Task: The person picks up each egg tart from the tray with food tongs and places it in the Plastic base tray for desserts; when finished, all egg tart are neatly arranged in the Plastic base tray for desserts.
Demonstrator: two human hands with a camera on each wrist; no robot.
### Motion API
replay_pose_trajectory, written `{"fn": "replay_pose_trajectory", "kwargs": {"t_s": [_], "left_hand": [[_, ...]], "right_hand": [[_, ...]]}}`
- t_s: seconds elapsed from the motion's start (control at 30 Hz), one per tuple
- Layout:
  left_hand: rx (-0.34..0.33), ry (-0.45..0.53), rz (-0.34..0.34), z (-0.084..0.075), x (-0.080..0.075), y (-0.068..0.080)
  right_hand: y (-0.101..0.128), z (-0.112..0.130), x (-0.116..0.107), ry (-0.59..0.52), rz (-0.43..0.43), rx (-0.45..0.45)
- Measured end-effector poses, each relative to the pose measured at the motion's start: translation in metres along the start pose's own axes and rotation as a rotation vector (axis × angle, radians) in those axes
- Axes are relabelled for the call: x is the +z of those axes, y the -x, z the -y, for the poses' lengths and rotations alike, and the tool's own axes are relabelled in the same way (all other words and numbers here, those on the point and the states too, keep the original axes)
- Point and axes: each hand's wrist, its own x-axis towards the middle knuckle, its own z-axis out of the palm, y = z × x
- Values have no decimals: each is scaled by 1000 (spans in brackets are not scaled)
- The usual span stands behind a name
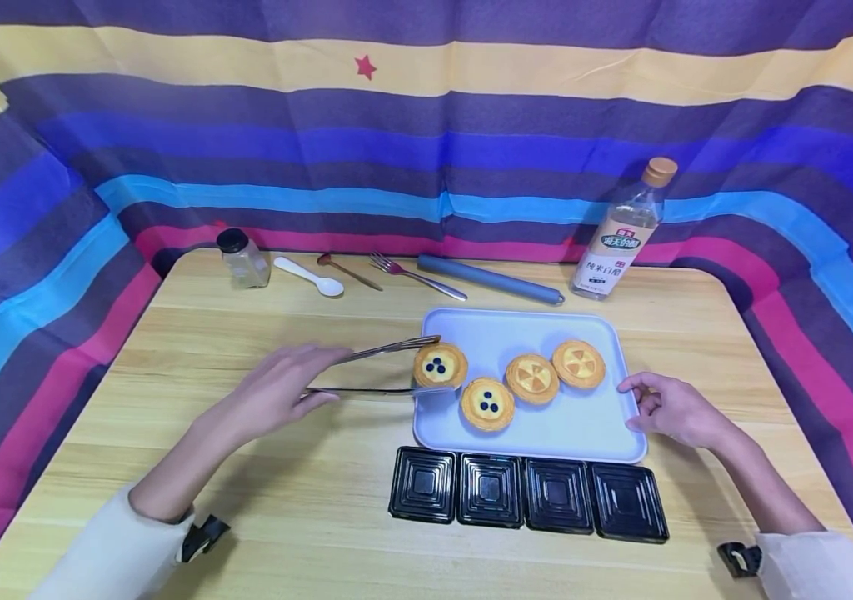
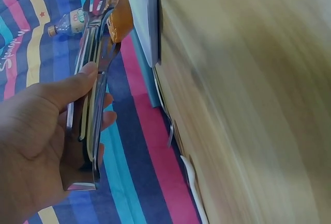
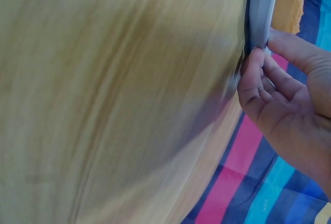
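1. The left hand point(image 1: 276, 392) grips a pair of metal tongs point(image 1: 385, 367), thumb and fingers curled round the handles; the left wrist view shows the thumb point(image 2: 77, 81) pressed along the upper arm of the tongs.
2. The tong tips stand on either side of a blueberry tart point(image 1: 441, 365), one above it and one below, at the left edge of the tray point(image 1: 591, 425). Whether the tips touch the tart cannot be told from the head view; in the left wrist view the tart point(image 2: 120, 19) sits between the tips.
3. The right hand point(image 1: 674, 408) rests at the right edge of the tray, its fingers loosely curled, with the fingertips point(image 3: 253, 58) touching the rim.
4. The light blue tray lies on a wooden table point(image 1: 246, 500). On it, besides the tart at the tongs, are a second blueberry tart point(image 1: 487, 403) nearer the front and two tarts with yellow wedge toppings point(image 1: 532, 377) side by side to the right.
5. Four black plastic boxes point(image 1: 527, 493) stand in a row just in front of the tray, touching one another.
6. Along the far edge of the table lie a small jar with a black lid point(image 1: 242, 258), a white spoon point(image 1: 310, 277), a small brown spoon point(image 1: 347, 272), a fork point(image 1: 417, 276), a blue rolling pin point(image 1: 490, 279) and a bottle of vinegar point(image 1: 621, 233).
7. A striped cloth point(image 1: 426, 125) with red stars surrounds the table.
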Motion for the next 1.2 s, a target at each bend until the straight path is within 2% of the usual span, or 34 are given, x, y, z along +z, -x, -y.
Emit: {"fn": "replay_pose_trajectory", "kwargs": {"t_s": [0.23,0.4,0.93,1.2], "left_hand": [[47,-43,-34,-6,0,17],[56,-55,-53,-11,-1,25],[97,-83,-57,-32,0,60],[95,-110,-51,-42,1,75]], "right_hand": [[2,-1,1,-17,7,5],[2,-1,1,-13,9,11],[-1,0,-1,3,4,8],[0,1,0,7,-1,-3]]}}
